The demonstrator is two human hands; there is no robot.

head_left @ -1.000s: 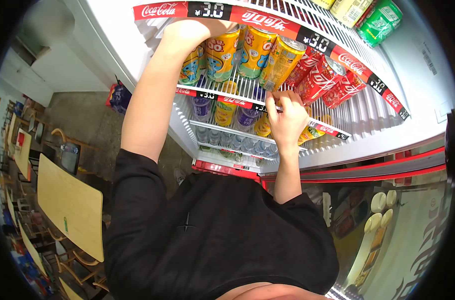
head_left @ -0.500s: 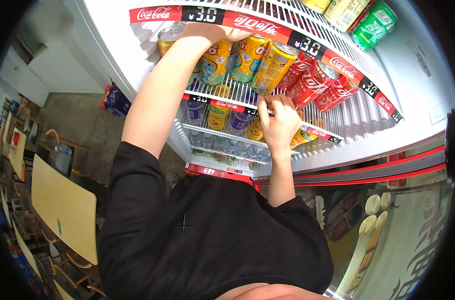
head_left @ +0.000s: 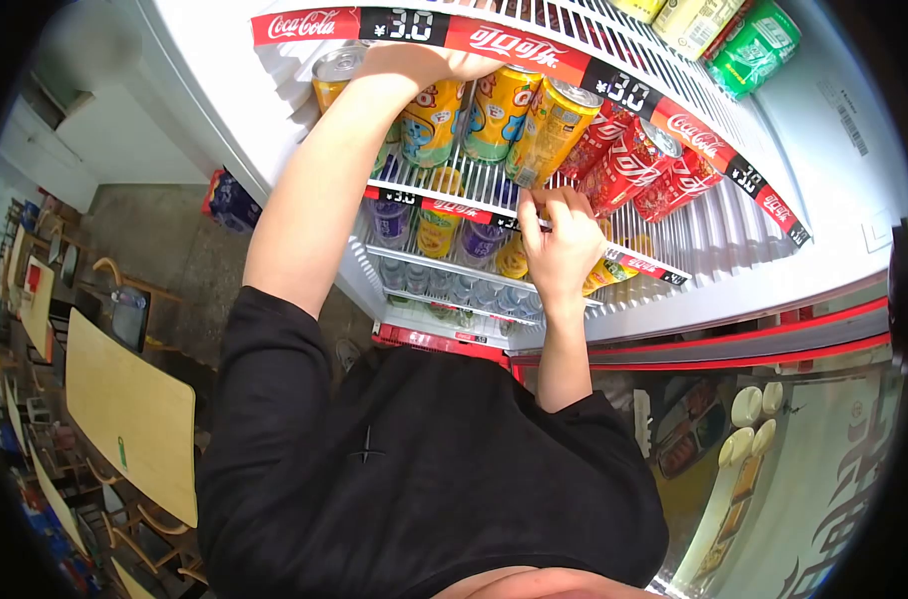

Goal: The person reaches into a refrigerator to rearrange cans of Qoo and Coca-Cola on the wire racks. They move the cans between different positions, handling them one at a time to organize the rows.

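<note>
I stand at an open drinks fridge. My left hand reaches up under the red Coca-Cola price strip and lies on the tops of the yellow cans; the strip hides its fingers. A gold-topped can stands just left of that wrist. My right hand is lower, its fingertips pinched on the front edge strip of the wire shelf, below the yellow cans. Red Coca-Cola cans lie to the right of it.
Green and pale cans fill the shelf above. Purple and yellow bottles stand on lower shelves. The glass fridge door hangs open at the lower right. A wooden table and chairs are behind me on the left.
My left hand has shifted right along the can tops, uncovering the gold-topped can at the left. My right hand has stayed on the shelf's front edge.
</note>
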